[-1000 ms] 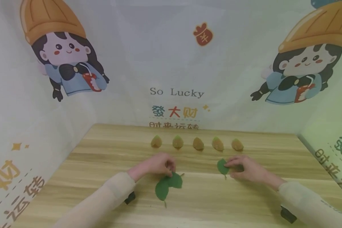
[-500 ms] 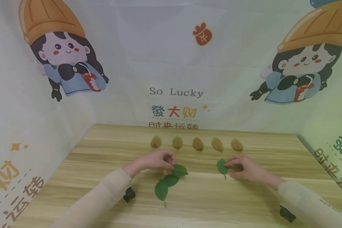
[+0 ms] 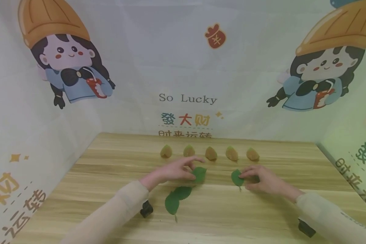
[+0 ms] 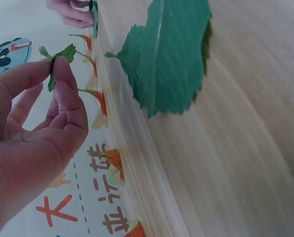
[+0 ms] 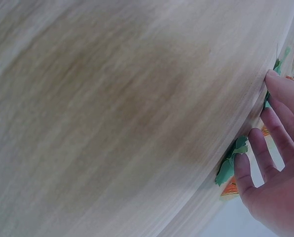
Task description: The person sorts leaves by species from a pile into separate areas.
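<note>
In the head view my left hand pinches a green serrated leaf beyond two overlapping leaves; its index finger stretches forward. The left wrist view shows that leaf edge-on between thumb and finger. The two overlapping leaves lie on the table left of centre, a short stem toward me; they appear large in the left wrist view, where the front leaf covers part of the other. My right hand rests its fingertips on another green leaf, thumb apart from it. That leaf is partly behind the fingers in the right wrist view.
Several small orange-brown wedge-shaped pieces with green tips, one of them a middle piece, stand in a row along the back of the wooden table. A printed cloth hangs behind and at both sides.
My left hand has drawn a leaf off the other two and moved it away from me and to the right, its index finger now extended. The right hand stays in place on its leaf.
</note>
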Available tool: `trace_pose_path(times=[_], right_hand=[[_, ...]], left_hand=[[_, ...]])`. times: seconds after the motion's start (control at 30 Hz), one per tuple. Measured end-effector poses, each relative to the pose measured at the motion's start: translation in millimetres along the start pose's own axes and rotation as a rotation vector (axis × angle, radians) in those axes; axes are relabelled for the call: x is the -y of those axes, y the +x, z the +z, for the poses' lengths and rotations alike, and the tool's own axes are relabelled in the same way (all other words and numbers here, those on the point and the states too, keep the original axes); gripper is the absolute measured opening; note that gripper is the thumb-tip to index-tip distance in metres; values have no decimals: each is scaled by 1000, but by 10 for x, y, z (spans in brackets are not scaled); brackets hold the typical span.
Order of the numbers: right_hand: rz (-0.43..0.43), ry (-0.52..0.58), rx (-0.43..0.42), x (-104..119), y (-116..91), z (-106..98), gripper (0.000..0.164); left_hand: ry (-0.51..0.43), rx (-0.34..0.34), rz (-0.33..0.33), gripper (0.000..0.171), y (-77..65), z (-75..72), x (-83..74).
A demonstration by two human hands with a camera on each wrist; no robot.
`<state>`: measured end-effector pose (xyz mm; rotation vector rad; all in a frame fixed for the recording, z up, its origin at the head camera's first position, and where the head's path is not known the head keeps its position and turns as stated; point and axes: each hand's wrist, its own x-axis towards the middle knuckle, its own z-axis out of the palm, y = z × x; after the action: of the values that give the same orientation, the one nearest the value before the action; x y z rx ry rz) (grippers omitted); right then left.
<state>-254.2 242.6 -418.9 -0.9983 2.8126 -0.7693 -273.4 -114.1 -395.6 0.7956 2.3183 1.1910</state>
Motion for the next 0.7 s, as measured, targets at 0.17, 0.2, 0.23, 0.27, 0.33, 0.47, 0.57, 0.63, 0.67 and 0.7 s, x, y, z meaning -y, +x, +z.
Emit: trace_pose_path(times=[0.17,0.2,0.23,0.27,0.33,0.47,0.57,0.63,0.67,0.7], right_hand=[[-6,-17,-2,-5,10,5,37],[-10,-18,-3,-7,11,6,37],[-13,-20,-4,-10,11,9,37],[-16,-21,-5,-12,11,12,37],[-15,-23,-6,-11,10,19,37],[-8,-26,-3,-7,7,32,37],[-3,-21,-6,-10,10,35,37],[-7,-19,-8,-7,14,29,37],[-6,-19,-11,-6,15,26,37],[-7,-18,-11,-4,16,23,37]], left_hand=[[44,5,47,43,53,59,-28],[44,4,52,42,65,70,-32],[41,2,49,42,75,86,-39],[36,0,41,42,83,102,-48],[22,-8,20,41,104,133,-57],[0,-29,-3,42,156,195,-67],[15,-55,-2,43,206,227,-83],[44,-74,-1,44,243,242,-97],[53,-82,-3,44,260,250,-103],[57,-87,-3,43,280,258,-107]])
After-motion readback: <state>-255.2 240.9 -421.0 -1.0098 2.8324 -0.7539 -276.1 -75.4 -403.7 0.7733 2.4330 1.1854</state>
